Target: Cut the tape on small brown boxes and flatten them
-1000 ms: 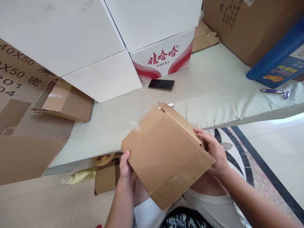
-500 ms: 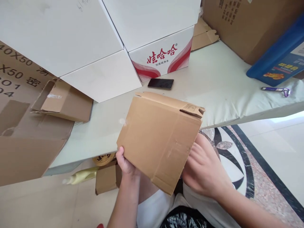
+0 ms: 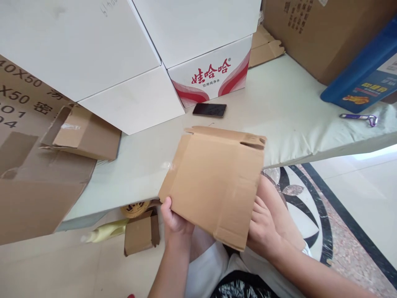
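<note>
A flattened brown cardboard box point(image 3: 211, 178) is held up, tilted, between my hands in front of the table edge. At its lower left corner, my left hand point(image 3: 176, 219) grips it with the thumb on the near face and the other fingers hidden behind. My right hand point(image 3: 263, 227) is closed at the lower right edge, its fingertips partly covered by the cardboard. Along the box's top runs a folded flap with slots, and a bit of clear tape sticks out at its left side.
The cloth-covered table point(image 3: 149, 165) carries a phone point(image 3: 210, 109), stacked white cartons point(image 3: 133, 99), a small open box point(image 3: 89, 132), a blue jug point(image 3: 362, 78) and a purple razor point(image 3: 358, 118). A big carton point(image 3: 56, 198) stands left. Below are a small box point(image 3: 139, 236) and a yellowish bottle point(image 3: 107, 231).
The cardboard box has shifted a little right and turned slightly clockwise, its top edge lower. My left hand moved right with it; my right hand stayed along its right edge.
</note>
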### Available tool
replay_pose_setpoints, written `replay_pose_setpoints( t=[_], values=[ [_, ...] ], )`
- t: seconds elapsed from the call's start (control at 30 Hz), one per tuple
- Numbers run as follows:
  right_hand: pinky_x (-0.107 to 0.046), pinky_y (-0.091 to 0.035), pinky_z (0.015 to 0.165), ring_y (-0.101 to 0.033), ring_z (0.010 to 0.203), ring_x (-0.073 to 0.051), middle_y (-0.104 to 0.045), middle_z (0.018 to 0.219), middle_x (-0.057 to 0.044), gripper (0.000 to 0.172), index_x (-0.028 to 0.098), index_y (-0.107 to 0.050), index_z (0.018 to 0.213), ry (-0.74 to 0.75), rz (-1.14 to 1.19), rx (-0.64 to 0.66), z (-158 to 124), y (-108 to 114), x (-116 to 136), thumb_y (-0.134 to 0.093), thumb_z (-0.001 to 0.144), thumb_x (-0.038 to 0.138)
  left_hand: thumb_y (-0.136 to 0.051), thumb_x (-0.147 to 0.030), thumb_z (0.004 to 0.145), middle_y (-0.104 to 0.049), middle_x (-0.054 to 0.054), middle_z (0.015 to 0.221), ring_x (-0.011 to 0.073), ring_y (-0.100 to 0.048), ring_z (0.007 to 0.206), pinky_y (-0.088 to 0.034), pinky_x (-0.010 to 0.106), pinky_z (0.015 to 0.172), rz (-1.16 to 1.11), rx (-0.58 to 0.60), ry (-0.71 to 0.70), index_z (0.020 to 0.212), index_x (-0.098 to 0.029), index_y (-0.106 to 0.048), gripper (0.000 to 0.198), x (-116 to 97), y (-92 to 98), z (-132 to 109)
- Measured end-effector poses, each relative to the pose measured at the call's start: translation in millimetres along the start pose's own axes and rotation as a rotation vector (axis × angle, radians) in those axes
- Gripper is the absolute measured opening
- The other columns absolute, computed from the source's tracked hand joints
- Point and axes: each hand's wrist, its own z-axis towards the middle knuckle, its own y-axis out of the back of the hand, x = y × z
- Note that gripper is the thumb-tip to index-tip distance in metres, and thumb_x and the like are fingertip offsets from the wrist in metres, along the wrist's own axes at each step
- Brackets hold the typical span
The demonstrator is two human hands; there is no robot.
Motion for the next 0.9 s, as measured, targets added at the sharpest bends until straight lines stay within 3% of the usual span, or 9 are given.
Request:
replay_pose_setpoints(
  t=[0.1,0.23,0.37,0.43,0.5,0.63,0.73,0.8,0.9],
  values=[
    [-0.040,-0.049,0.075,-0.060,0.071,-0.020,-0.064,0.069,-0.001,0.020,0.025,-0.056,0.074,0.171,-0.070,0.002,6.1,13.0,11.0,-0.054,0.092,0.015,-0.059,-0.050,0.075,-0.078,0.005,0.103,0.0295,-0.072,0.107,-0.059,0.035,0.085,-0.008,-0.021,-0.012,0.112,-0.023,-0.073,0.048,-5.4,4.3,8.7],
    [-0.033,-0.049,0.066,-0.061,0.065,-0.017,-0.066,0.069,0.002,0.015,0.027,-0.060,0.083,0.268,0.196,0.340,18.5,52.4,20.0,-0.053,0.095,0.022,-0.054,-0.041,0.075,-0.079,0.002,0.097,0.0259,-0.072,0.105,-0.058,0.031,0.083,-0.007,-0.109,-0.086,0.111,-0.025,-0.073,0.044,-23.0,18.4,22.9],
    [-0.030,-0.054,0.064,-0.067,0.078,-0.018,-0.070,0.086,-0.002,0.009,0.028,-0.062,0.101,-0.143,0.208,-0.160,14.8,86.4,-7.5,-0.063,0.093,0.024,-0.054,-0.036,0.072,-0.080,0.003,0.096,0.0261,-0.074,0.101,-0.060,0.031,0.082,0.021,-0.115,0.001,0.119,-0.025,-0.072,0.051,-42.3,38.0,33.3],
    [-0.034,-0.060,0.070,-0.071,0.097,-0.025,-0.072,0.112,-0.010,0.031,0.027,-0.062,0.117,-0.465,0.224,-0.265,10.8,95.0,-27.9,-0.070,0.090,0.038,-0.055,-0.032,0.068,-0.081,0.004,0.097,0.0291,-0.075,0.101,-0.061,0.036,0.083,0.015,-0.098,0.046,0.126,-0.024,-0.070,0.060,-48.3,44.0,35.5],
    [-0.038,-0.064,0.071,-0.073,0.100,-0.029,-0.072,0.118,-0.015,0.050,0.024,-0.063,0.124,-0.653,0.362,-0.062,8.1,100.9,-42.6,-0.072,0.086,0.054,-0.057,-0.030,0.066,-0.081,0.006,0.100,0.0318,-0.076,0.102,-0.061,0.041,0.088,-0.012,-0.040,0.102,0.133,-0.022,-0.067,0.068,-51.7,44.3,35.4],
    [-0.047,-0.065,0.083,-0.076,0.090,-0.030,-0.077,0.097,-0.013,0.055,0.020,-0.071,0.112,-0.726,0.693,0.437,-2.1,111.9,-44.6,-0.068,0.085,0.068,-0.061,-0.026,0.069,-0.079,0.009,0.111,0.0331,-0.076,0.106,-0.059,0.046,0.096,-0.036,0.220,0.332,0.143,-0.021,-0.061,0.073,-54.5,26.2,30.8],
    [-0.049,-0.064,0.087,-0.077,0.090,-0.031,-0.078,0.092,-0.011,0.057,0.021,-0.074,0.109,-0.773,0.847,0.532,-22.8,119.0,-38.4,-0.074,0.079,0.069,-0.063,-0.030,0.074,-0.078,0.011,0.114,0.0338,-0.075,0.106,-0.059,0.047,0.096,0.038,0.394,0.449,0.141,-0.019,-0.061,0.068,-54.8,-0.9,35.6],
    [-0.047,-0.065,0.081,-0.077,0.084,-0.031,-0.079,0.088,-0.011,0.053,0.021,-0.076,0.104,-0.885,0.855,0.381,-38.9,123.8,-39.7,-0.078,0.076,0.066,-0.063,-0.040,0.079,-0.077,0.012,0.114,0.0346,-0.074,0.109,-0.059,0.048,0.096,0.141,0.452,0.416,0.138,-0.019,-0.061,0.062,-53.9,-20.9,50.0],
    [-0.043,-0.066,0.072,-0.077,0.080,-0.032,-0.079,0.086,-0.013,0.050,0.018,-0.075,0.097,-1.088,0.730,-0.134,-50.7,132.7,-51.1,-0.080,0.074,0.062,-0.054,-0.052,0.085,-0.076,0.013,0.117,0.0335,-0.070,0.118,-0.055,0.051,0.103,0.435,0.385,0.038,0.131,-0.021,-0.059,0.055,-50.9,-43.1,88.0]
  ],
)
